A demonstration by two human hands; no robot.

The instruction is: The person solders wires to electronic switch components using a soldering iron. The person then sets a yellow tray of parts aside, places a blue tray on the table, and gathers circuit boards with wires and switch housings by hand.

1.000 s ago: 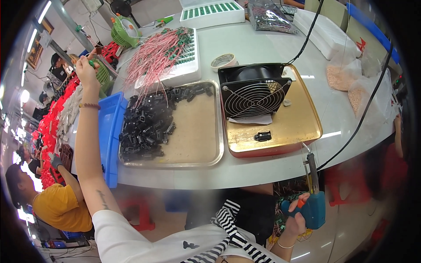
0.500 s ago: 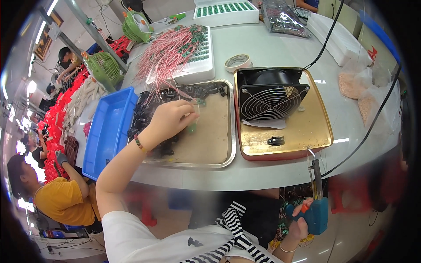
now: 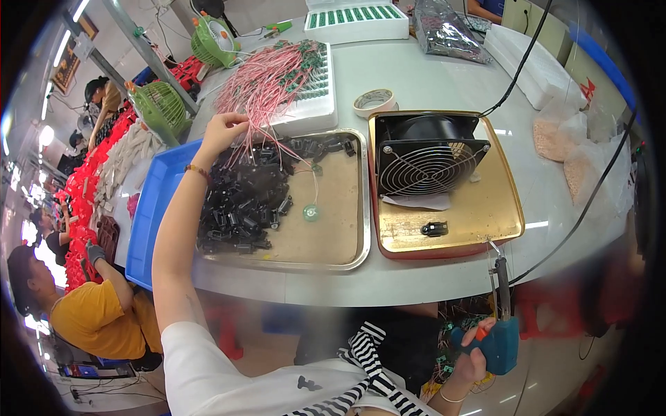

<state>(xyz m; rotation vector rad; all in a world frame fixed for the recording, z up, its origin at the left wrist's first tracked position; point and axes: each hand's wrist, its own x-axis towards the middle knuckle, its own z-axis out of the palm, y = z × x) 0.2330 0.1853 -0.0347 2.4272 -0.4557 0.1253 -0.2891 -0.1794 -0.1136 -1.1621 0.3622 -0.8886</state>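
Observation:
My left hand [image 3: 225,130] is above the far left corner of a metal tray [image 3: 365,201], its thumb and fingers pinched on the edge of a bundle of red and white wires [image 3: 260,80]. How many wires it grips is hidden. Small black plastic parts [image 3: 243,194] are heaped in the tray. Beside them lies a small green circuit board [image 3: 317,169], with thin wires running down to a round green disc [image 3: 311,213]. Low on the right, my right hand [image 3: 475,353] is wrapped round a teal soldering gun [image 3: 503,343], tip up at the gold tray's near edge.
A black fan [image 3: 433,156] and one black part [image 3: 435,229] sit on the gold tray [image 3: 485,222]. Left stands a blue bin [image 3: 149,229]; behind are a white foam tray [image 3: 319,104] and a tape roll [image 3: 373,102]. A black cable [image 3: 590,208] crosses the right side.
My left hand has moved from the small board up and left to the wire bundle. The board and green disc now lie uncovered in the tray. My right hand stays nearly still.

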